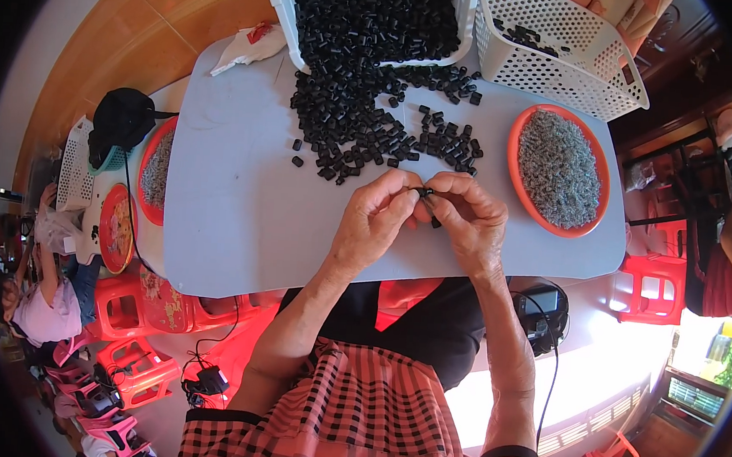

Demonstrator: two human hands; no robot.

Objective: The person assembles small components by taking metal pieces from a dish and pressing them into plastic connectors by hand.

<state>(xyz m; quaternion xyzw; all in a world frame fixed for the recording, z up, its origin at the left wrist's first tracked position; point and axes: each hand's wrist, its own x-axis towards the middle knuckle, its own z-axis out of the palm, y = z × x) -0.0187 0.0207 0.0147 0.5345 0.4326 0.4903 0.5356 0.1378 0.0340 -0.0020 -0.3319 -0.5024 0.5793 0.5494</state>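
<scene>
Black piece: the small black piece [423, 193] is up between the two hands, over the near edge of the tabletop [244, 171]. Fingers hide most of it.
Left grip: the left hand [375, 216] is pinched nearly closed, thumb and pointing finger on the left end of the piece.
Right grip: the right hand [470, 220] is pinched nearly closed too, thumb and finger on the right end. A dark bit peeks out under its fingers; I cannot tell if it is the same piece.
Feel: the piece looks light and hard, like plastic. It is likely a bit slippery, and not easy to break.
Where to hold: the sides look best, with just the fingertips, because it is so tiny.
Black heap: many short, stubby black bits [347, 131] spill toward the near side. They look smooth, and some shine.
Tub: the white tub [286, 23] at the far side has a smooth rim and is full of black bits.
Basket: the white basket [535, 71], far right, has round holes and a few black bits inside.
Bowl: the round orange-red bowl [513, 145] on the right holds a heap of tiny, shiny grey bits [561, 169].
Bag: a crumpled white bag [249, 50] lies far left, looking soft and thin.
</scene>
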